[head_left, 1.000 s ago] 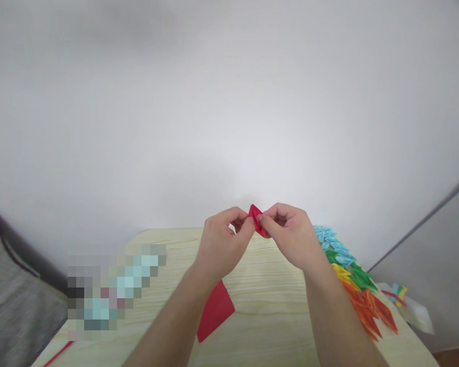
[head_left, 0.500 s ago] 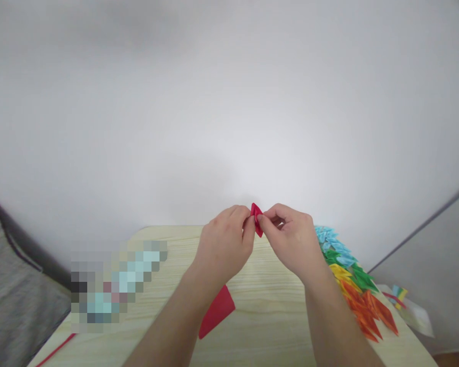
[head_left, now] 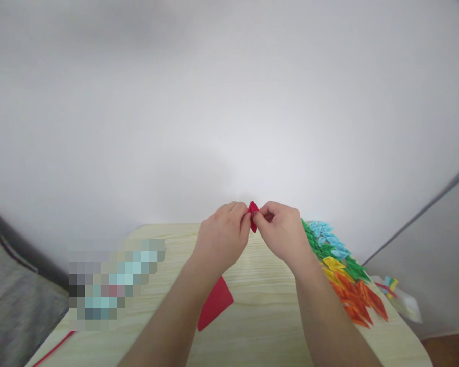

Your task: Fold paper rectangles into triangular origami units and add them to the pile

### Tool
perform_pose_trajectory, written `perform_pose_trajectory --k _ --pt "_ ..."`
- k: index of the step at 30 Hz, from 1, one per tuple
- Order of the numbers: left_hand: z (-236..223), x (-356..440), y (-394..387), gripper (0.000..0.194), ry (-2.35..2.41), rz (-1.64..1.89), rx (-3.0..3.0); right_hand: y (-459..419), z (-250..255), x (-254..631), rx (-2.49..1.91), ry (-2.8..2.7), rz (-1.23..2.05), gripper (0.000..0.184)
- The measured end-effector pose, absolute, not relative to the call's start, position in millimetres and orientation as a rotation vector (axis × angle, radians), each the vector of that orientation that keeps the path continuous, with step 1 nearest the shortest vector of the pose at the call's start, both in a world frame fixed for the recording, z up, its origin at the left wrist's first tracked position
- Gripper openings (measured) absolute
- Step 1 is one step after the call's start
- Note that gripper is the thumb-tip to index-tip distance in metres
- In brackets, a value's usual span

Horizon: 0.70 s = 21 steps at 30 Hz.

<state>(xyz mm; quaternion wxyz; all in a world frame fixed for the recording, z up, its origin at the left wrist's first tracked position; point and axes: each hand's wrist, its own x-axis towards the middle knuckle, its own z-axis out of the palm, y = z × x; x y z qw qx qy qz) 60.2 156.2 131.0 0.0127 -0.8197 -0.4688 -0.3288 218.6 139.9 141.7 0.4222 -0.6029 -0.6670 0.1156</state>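
A small folded piece of red paper (head_left: 253,224) is held up between my two hands, above the far edge of the table. The thumb and fingers of my left hand (head_left: 224,234) pinch its left side. From the right, my right hand (head_left: 281,229) pinches it too, the thumb pressing on its front face. My fingers hide part of the folds. Below my left wrist, a flat sheet of red paper (head_left: 216,304) lies on the wooden table (head_left: 268,326), partly covered by my forearm.
Several folded paper pieces lie at the right: light blue (head_left: 321,232), green (head_left: 321,250), yellow (head_left: 334,264) and orange (head_left: 357,298). A blurred-out object (head_left: 124,280) and a red cord (head_left: 53,349) are at the left. A white wall (head_left: 229,112) rises behind the table.
Both hands and the red piece have shifted slightly left in view, and the piece looks narrower and more upright. More green pieces show past my right hand. Both pinches are kept.
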Motion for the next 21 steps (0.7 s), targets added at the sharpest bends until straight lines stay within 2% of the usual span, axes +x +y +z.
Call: perform_pose_trajectory --k 10,18,21 --pt "120.1 67.9 160.0 0.027 -1.541 -0.913 -2.786 124.9 116.2 225.6 -1.649 -1.586 0.366 0.021" --pt "82.7 86.9 140.2 0.029 -1.671 -0.902 -3.049 87.8 74.3 241.3 -1.789 -1.421 0.471 0.022" --pt "61.5 92.0 122.0 0.022 -1.785 -0.982 -3.054 71.6 57.5 241.0 -1.833 -1.333 0.488 0.024"
